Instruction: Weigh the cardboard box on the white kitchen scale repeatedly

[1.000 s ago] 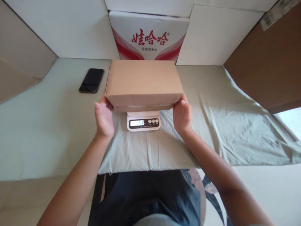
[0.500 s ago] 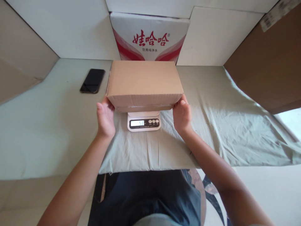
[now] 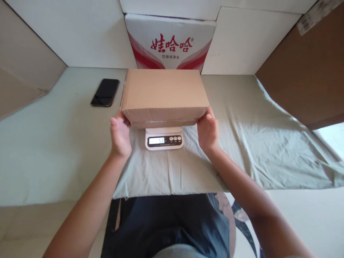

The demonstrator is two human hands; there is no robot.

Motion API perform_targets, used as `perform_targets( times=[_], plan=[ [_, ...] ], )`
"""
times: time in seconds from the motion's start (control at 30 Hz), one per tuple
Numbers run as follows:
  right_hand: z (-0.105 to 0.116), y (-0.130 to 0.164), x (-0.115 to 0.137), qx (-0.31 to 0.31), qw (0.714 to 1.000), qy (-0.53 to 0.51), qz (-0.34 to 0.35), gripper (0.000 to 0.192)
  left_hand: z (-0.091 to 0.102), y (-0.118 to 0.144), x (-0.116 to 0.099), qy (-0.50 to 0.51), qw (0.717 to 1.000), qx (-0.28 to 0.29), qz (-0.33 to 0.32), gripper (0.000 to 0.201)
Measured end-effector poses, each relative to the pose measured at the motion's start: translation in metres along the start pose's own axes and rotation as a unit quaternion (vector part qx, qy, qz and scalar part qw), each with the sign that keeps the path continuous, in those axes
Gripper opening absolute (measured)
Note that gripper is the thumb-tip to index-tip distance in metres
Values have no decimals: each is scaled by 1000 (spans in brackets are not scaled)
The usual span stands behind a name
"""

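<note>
Left hand (image 3: 120, 138) and right hand (image 3: 208, 132) are gripping the near bottom corners of a closed cardboard box (image 3: 164, 95), which is sitting on a small white scale (image 3: 164, 138) atop the pale green cloth (image 3: 255, 150). A black phone (image 3: 105, 92) is lying left of the box, a red-and-white carton (image 3: 170, 41) standing just behind it.

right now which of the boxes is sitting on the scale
The plain brown box, held at its near corners by the left hand and right hand, over the scale. The red-and-white printed box stands behind it against the wall.
</note>
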State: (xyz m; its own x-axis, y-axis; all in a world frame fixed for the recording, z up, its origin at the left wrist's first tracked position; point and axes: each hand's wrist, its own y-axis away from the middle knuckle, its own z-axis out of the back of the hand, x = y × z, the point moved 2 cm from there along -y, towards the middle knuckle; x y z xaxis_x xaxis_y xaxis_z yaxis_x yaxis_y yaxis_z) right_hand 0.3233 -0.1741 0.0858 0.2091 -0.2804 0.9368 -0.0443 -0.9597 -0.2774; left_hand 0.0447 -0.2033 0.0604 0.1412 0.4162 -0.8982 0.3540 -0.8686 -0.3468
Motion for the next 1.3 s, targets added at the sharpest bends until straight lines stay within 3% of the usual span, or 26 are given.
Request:
perform_targets(
  times=[0.13,0.3,0.6,1.0,1.17,1.3],
  plan=[
    [0,0,0,8,1000,-10,8,54,-1,0,0,10,1000,-18,-12,87],
    [0,-1,-2,14,1000,0,11,53,1,0,-1,-15,1000,9,-1,85],
    [-3,1,4,12,1000,-14,3,47,-4,1,-3,-2,1000,1,-16,86],
    [-1,3,-7,44,999,23,4,65,-12,3,-7,-11,1000,15,-11,85],
    [-8,4,7,28,1000,2,3,65,-15,5,-14,17,999,36,-33,84],
    [-11,-7,26,15,1000,13,23,67,-17,-14,-30,26,996,72,-46,92]
  ],
)
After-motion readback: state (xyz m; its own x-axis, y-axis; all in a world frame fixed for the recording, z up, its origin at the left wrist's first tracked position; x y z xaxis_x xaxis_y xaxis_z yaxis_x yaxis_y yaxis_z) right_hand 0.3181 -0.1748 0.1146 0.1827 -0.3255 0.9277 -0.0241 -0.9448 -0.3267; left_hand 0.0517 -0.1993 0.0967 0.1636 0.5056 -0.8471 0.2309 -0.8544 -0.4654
